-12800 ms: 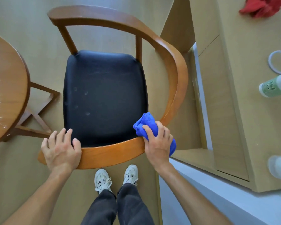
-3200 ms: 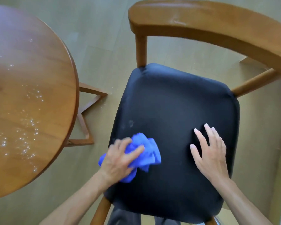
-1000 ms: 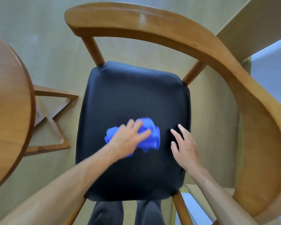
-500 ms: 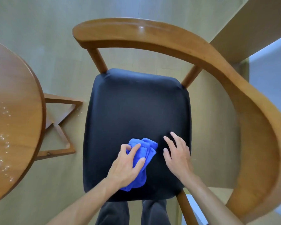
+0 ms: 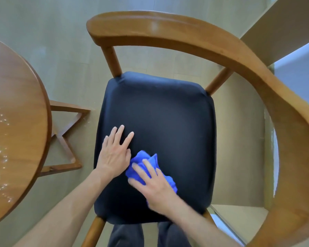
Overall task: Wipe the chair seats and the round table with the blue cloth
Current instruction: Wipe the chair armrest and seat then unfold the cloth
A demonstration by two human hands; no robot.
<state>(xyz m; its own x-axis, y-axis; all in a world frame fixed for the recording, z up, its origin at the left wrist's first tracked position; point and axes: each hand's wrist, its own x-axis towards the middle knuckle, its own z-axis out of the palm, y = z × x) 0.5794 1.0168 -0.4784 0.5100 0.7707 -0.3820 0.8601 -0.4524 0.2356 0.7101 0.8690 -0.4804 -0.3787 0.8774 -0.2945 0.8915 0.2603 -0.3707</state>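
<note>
No writing or labels can be read. The black chair seat [image 5: 155, 125] sits in a curved wooden frame [image 5: 221, 49] on a pale wood-look floor [image 5: 43, 41]. The right hand [image 5: 155, 188] presses the bunched blue cloth [image 5: 144, 163] onto the seat's front half, fingers loosely bent over it. The left hand [image 5: 114, 155] lies flat just beside it, fingers straight. The round table [image 5: 16, 122], speckled with droplets, stands to the left
</note>
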